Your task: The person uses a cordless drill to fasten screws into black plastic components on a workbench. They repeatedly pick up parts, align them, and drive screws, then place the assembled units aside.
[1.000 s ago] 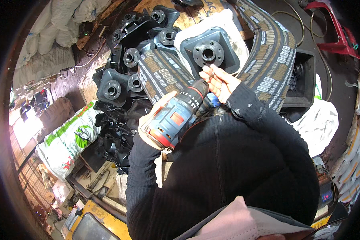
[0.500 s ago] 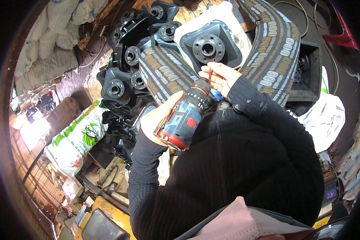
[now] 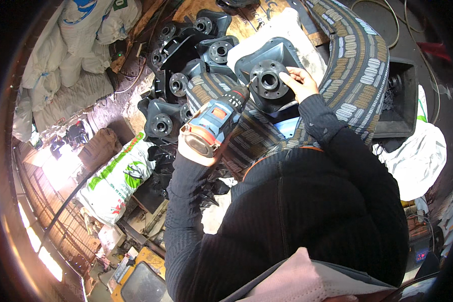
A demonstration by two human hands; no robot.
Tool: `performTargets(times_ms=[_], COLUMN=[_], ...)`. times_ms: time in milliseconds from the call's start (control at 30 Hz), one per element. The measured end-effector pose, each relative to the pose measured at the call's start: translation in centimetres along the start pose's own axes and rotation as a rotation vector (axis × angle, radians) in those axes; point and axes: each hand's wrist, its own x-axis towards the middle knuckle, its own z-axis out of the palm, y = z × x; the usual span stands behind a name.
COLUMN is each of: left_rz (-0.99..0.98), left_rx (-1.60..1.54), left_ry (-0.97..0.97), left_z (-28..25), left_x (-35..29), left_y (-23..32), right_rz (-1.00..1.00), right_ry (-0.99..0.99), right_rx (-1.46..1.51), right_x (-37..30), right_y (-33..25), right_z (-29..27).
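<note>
A blue and red cordless drill [image 3: 214,121] is in my left hand [image 3: 199,153], its fingers wrapped round the grip. The chuck points up and right, and its tip comes close to the left side of a round black flange [image 3: 267,92]; whether it touches a hole there I cannot tell. The flange, with a central bore and a ring of bolt holes, sits on a black square-based housing [image 3: 274,49], tilted between my patterned-trouser legs. With thumb and fingers, my right hand [image 3: 303,84] grips the flange's right edge.
Several similar black flanged housings [image 3: 161,125] are piled to the left. A white cloth or sack [image 3: 287,27] lies behind the held housing. At right stand a black bin [image 3: 395,128] and a white bag [image 3: 418,156]. A green and white sack [image 3: 110,181] lies at left.
My right hand has left the drill's tip and now holds the flange's edge. The housing has tipped toward me. The drill has shifted left, its tip now beside the flange.
</note>
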Motion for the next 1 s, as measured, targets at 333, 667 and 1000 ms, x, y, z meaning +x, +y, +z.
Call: performTargets(times_ms=[333,667,1000], left_rz=[0.564,0.220,0.263], left_rx=[0.807,0.238,0.225], left_ry=[0.104,0.103,0.129], left_z=[-1.0,-1.4,-1.1], left_x=[2.6,3.1,3.6], left_y=[3.3,3.9,5.1], right_rz=[0.212,0.190,0.087], right_ry=[-0.206,-0.159,-0.156], right_rx=[0.162,0.208,0.068], right_x=[-1.2,-1.3,-0.9], right_y=[-3.3,-4.2,-4.3], right_z=[0.1,1.3,1.0])
